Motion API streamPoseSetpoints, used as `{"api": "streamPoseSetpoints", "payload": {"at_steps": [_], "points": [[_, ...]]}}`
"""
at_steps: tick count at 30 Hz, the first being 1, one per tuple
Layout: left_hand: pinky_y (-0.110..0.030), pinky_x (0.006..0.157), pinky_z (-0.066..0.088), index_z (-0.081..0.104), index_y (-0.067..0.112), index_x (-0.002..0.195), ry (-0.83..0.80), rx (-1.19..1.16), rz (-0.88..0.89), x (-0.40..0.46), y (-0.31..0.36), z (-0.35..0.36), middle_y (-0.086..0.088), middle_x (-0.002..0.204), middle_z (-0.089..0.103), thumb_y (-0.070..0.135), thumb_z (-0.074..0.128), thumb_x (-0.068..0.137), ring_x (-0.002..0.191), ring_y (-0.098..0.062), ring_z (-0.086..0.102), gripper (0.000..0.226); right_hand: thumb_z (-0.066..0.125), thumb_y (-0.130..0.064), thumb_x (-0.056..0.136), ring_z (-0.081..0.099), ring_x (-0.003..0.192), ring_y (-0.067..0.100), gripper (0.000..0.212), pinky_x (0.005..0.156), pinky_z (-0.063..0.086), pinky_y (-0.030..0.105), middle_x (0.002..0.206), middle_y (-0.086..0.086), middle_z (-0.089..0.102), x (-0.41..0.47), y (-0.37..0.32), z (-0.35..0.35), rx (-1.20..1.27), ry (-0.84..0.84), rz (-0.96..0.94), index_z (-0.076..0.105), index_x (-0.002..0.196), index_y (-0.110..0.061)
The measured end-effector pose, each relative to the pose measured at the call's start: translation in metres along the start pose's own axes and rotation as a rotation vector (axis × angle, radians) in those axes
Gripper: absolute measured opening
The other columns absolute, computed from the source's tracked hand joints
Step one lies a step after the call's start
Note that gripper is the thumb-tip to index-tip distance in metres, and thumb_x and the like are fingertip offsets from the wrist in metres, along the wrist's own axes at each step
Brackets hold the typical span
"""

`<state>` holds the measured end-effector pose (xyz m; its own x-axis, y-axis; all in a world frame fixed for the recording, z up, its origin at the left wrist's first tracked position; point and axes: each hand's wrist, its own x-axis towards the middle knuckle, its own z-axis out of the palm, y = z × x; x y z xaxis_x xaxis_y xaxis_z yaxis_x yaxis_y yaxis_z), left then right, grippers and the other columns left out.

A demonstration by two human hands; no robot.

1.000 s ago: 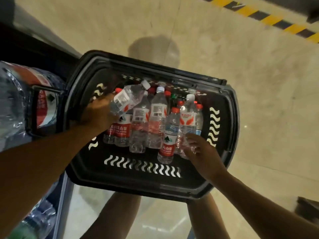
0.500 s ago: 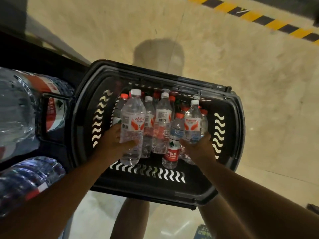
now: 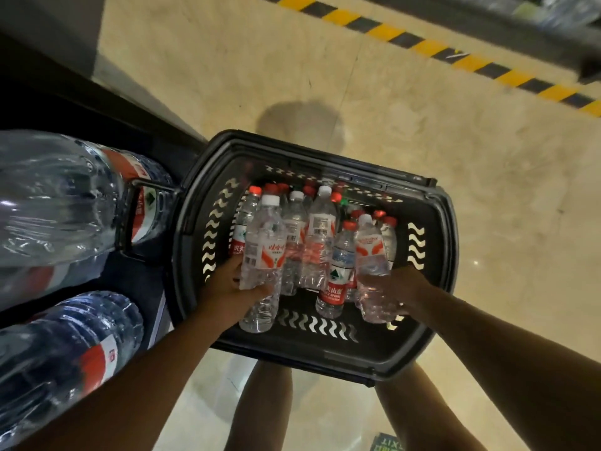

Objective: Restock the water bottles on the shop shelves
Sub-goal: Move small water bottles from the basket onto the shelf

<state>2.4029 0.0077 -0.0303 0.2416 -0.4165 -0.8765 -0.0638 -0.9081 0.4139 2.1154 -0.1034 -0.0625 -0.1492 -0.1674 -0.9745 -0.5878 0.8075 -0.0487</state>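
A black plastic basket [image 3: 435, 242] stands on the floor below me, holding several small water bottles with red or white caps. My left hand [image 3: 227, 288] is closed around a white-capped bottle [image 3: 265, 252] with a red and white label, held upright above the basket's left half. My right hand [image 3: 395, 289] grips a second white-capped bottle [image 3: 370, 255] at the basket's right side. A red-capped bottle [image 3: 338, 271] with a red label stands between the two.
Large water jugs [image 3: 61, 203] with red labels lie on dark shelving at the left, a lower one [image 3: 65, 349] close to my left arm. The floor is beige tile, with a yellow and black stripe [image 3: 455, 56] at the far edge. My legs show beneath the basket.
My left hand turned its bottle upright and raised it out of the pile. My right hand closed on its bottle and lifted it slightly. The view drew back from the basket.
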Motion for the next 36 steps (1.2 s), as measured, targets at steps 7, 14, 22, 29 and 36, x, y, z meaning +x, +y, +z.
{"api": "streamPoseSetpoints", "payload": {"at_steps": [7,14,22,29,36], "points": [[-0.053,0.101,0.054,0.063,0.013,0.130,0.007,-0.196,0.024,-0.101,0.051,-0.031,-0.008,0.120,0.073,0.008,0.085,0.078,0.113,-0.029,0.068,0.057,0.087,-0.015,0.078,0.076,0.093,0.038,0.038,0.092,0.059,0.055,0.098,0.016,0.079,-0.136,-0.004,-0.022,0.052,-0.192,-0.145,0.071,0.110,0.000],[-0.031,0.090,0.054,0.064,0.008,0.124,0.098,-0.436,0.193,-0.256,0.105,-0.064,-0.001,0.107,0.077,0.017,0.092,0.066,0.105,-0.020,0.072,0.065,0.087,-0.013,0.074,0.077,0.097,0.030,0.039,0.083,0.063,0.042,0.109,0.013,0.078,-0.282,-0.043,-0.051,0.038,-0.379,-0.399,0.077,0.112,-0.009],[-0.024,0.089,0.058,0.067,0.025,0.116,0.325,-0.534,0.482,-0.422,0.143,-0.094,0.017,0.095,0.076,0.012,0.082,0.083,0.088,0.001,0.072,0.039,0.100,-0.032,0.044,0.077,0.094,0.023,0.067,0.084,0.061,0.037,0.105,0.009,0.079,-0.464,-0.105,-0.073,-0.136,-0.473,-0.859,0.077,0.105,-0.017],[-0.032,0.102,0.054,0.066,0.022,0.122,0.540,-0.665,0.680,-0.530,0.149,-0.115,0.001,0.119,0.075,0.025,0.090,0.067,0.112,-0.016,0.070,0.060,0.088,0.003,0.072,0.076,0.092,0.013,0.051,0.070,0.055,0.015,0.103,0.002,0.080,-0.567,-0.125,-0.058,-0.375,-0.566,-1.135,0.068,0.117,-0.008],[-0.031,0.101,0.054,0.063,0.017,0.124,0.726,-0.690,0.742,-0.587,0.138,-0.131,-0.002,0.119,0.075,0.021,0.090,0.067,0.115,-0.024,0.069,0.063,0.090,0.007,0.068,0.076,0.090,0.008,0.057,0.071,0.054,0.014,0.103,0.002,0.080,-0.621,-0.133,-0.022,-0.446,-0.619,-1.352,0.065,0.118,-0.006]]}}
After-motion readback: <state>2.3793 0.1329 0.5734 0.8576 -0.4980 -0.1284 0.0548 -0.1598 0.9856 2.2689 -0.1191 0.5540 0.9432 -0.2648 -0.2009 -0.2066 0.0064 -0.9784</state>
